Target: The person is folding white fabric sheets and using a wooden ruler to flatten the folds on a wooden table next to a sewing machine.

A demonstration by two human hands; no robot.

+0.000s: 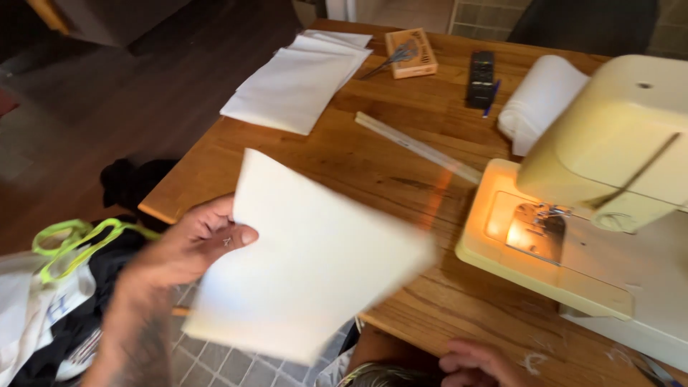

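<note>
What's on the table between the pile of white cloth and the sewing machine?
A long clear ruler lies slantwise on the wooden table between them, in the head view.

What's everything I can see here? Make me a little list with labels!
left hand: the left hand holds a white fabric sheet by its edge, above the table corner
right hand: the right hand rests low at the table's near edge, holding nothing that shows
table: wooden table
machine: cream sewing machine on the right, its lamp lit
other fabric: folded white stack at the far side; white roll beside the machine
small things: long ruler, small orange box
</note>
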